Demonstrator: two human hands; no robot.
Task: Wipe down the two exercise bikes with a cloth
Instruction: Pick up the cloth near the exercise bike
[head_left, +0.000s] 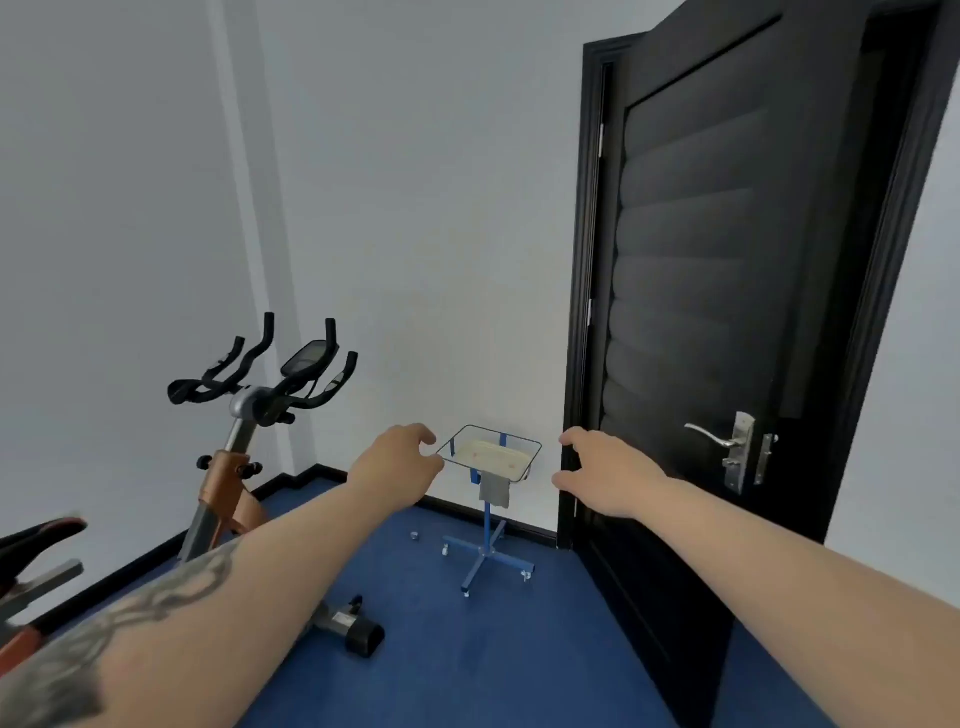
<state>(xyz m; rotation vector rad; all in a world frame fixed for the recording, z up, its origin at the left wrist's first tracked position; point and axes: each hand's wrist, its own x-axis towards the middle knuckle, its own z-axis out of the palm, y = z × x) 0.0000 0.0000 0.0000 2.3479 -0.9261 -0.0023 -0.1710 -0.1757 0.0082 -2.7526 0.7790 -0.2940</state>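
Bare forearms, the left one tattooed, stretch out over a blue floor (426, 649) toward a small wheeled stand (485, 551) against the white wall, where a gray cloth (494, 489) hangs from the rim of its tray (530, 448). Neither hand holds anything: the left hand (397, 462) and right hand (605, 475) hover apart in the air with fingers loosely curled and spread, touching nothing, the stand between them and farther off. One exercise bike (244, 457) stands at the left, near the stand but apart from it; only the saddle (36, 545) of what may be a second shows at the frame's edge. A hasty snatch at the cloth could likely roll or tip the light stand. The open black door (727, 312) close on the right could catch an elbow.
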